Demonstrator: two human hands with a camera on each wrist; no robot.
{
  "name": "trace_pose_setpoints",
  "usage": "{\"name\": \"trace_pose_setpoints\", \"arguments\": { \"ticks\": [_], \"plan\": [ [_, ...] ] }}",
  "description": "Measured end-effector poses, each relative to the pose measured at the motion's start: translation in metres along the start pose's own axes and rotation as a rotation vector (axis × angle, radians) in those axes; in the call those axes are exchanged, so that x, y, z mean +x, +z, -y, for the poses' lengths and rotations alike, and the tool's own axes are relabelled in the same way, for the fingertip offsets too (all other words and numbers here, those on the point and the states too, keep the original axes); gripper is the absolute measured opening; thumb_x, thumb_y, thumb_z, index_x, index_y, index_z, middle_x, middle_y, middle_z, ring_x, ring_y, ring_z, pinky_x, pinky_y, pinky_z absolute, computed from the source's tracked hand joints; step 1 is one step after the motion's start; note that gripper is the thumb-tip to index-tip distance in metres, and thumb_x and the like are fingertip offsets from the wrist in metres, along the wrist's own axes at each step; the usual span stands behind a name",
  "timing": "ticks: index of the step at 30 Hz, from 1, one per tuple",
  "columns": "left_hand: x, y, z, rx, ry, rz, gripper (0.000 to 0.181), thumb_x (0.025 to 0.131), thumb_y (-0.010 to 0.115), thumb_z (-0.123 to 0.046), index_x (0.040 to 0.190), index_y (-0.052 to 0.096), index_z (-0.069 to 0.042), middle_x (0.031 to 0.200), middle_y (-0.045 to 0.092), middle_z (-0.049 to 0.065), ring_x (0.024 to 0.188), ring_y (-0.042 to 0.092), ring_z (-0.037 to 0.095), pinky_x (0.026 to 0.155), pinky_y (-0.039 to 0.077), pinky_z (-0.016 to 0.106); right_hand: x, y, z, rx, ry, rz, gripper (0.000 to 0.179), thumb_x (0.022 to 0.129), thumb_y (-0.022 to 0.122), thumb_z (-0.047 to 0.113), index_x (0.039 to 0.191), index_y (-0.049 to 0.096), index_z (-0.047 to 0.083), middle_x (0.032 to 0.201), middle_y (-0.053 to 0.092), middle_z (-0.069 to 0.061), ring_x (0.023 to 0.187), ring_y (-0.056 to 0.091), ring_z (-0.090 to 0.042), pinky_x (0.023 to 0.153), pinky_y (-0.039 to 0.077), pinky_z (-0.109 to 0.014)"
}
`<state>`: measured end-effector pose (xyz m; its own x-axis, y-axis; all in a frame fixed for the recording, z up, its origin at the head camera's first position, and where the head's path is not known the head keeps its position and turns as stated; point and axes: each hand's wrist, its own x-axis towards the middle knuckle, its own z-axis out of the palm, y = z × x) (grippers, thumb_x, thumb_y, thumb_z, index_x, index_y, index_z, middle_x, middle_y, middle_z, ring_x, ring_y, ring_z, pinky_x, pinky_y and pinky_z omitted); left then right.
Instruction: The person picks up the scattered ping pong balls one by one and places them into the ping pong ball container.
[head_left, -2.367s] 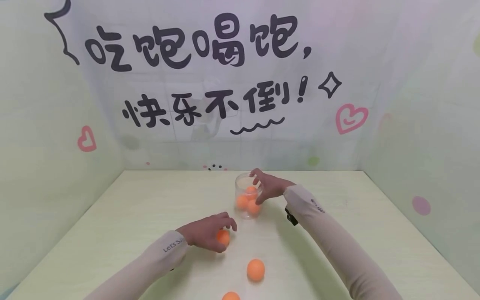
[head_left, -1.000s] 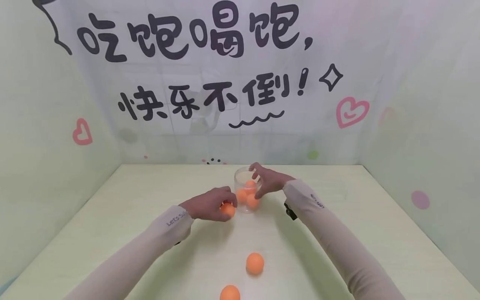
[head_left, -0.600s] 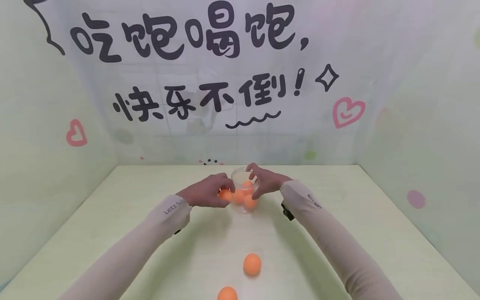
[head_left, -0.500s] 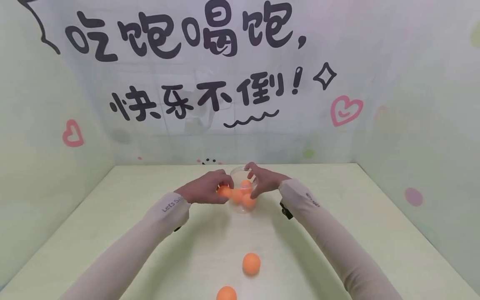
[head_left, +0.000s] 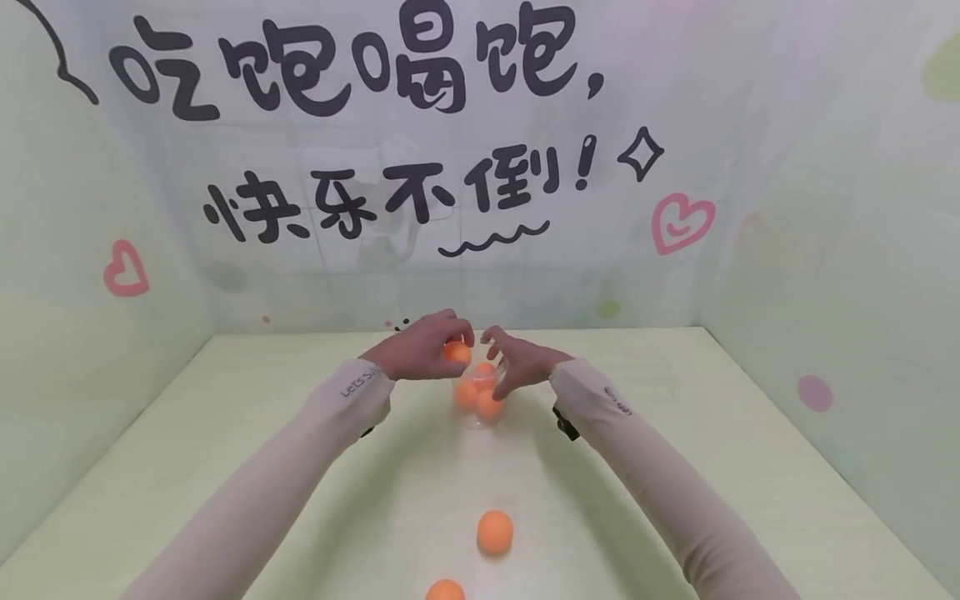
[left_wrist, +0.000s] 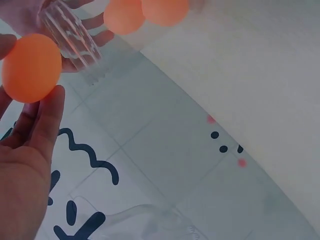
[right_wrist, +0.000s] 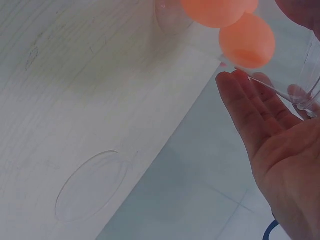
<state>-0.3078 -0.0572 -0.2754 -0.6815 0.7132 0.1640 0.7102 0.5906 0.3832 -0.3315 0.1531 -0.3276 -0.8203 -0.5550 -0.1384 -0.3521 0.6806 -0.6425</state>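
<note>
In the head view my left hand [head_left: 423, 348] pinches an orange ping-pong ball [head_left: 458, 355] between thumb and fingers, raised at the left side of the jar's mouth. The clear jar [head_left: 480, 423] stands upright near the back of the table, with several orange balls [head_left: 490, 405] inside. My right hand [head_left: 525, 360] grips the jar from the right, fingers bent around its upper part. The left wrist view shows the held ball [left_wrist: 32, 68] close to the jar's transparent wall [left_wrist: 72, 37]. In the right wrist view, fingers [right_wrist: 235, 97] lie along the jar's side.
Two loose orange balls lie on the table in front of the jar, one nearer the middle [head_left: 495, 532] and one [head_left: 446, 591] cut off by the lower frame edge. Behind the pale table [head_left: 622, 467] rises a back wall [head_left: 337, 292] with dark writing.
My left hand has lifted its ball from the table in front of the jar and carried it up and away from me to the jar's mouth. The right hand stays on the jar.
</note>
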Motion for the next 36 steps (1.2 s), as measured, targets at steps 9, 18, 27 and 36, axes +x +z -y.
{"name": "trace_pose_setpoints", "arguments": {
  "ticks": [9,18,27,36],
  "plan": [
    [0.018,-0.003,0.005,0.014,-0.03,-0.029,0.019,0.08,0.061,-0.009,0.099,0.064,-0.007,0.091,0.053,0.008,0.082,0.05,0.019,0.068,0.044,0.025,0.0,-0.001,0.004,-0.004,-0.002,0.007,0.079,0.075,0.075,0.005,0.137,0.027,0.011,0.131,0.047,-0.016,0.113,0.051,-0.029,0.092,0.046,-0.038],
    [0.029,0.009,0.012,-0.013,-0.049,-0.02,0.018,0.079,0.061,-0.009,0.097,0.065,-0.007,0.09,0.053,0.007,0.082,0.049,0.019,0.068,0.042,0.026,0.0,-0.001,0.003,-0.02,-0.015,-0.008,0.075,0.073,0.076,0.006,0.131,0.029,0.011,0.129,0.048,-0.017,0.11,0.052,-0.029,0.09,0.046,-0.037],
    [0.035,0.019,0.01,-0.008,-0.108,0.054,0.022,0.08,0.064,-0.011,0.102,0.065,-0.007,0.092,0.054,0.006,0.085,0.049,0.019,0.071,0.044,0.028,0.003,0.001,-0.001,-0.001,-0.023,-0.013,0.073,0.073,0.077,0.006,0.128,0.029,0.009,0.129,0.047,-0.018,0.115,0.052,-0.036,0.095,0.045,-0.041],
    [0.039,0.02,0.003,0.021,-0.163,0.109,0.02,0.081,0.066,-0.012,0.101,0.067,-0.01,0.094,0.055,0.005,0.088,0.05,0.02,0.074,0.045,0.031,0.003,0.0,-0.001,0.009,-0.027,-0.007,0.075,0.073,0.076,0.004,0.131,0.028,0.01,0.129,0.047,-0.019,0.114,0.054,-0.037,0.094,0.046,-0.041]
  ]
}}
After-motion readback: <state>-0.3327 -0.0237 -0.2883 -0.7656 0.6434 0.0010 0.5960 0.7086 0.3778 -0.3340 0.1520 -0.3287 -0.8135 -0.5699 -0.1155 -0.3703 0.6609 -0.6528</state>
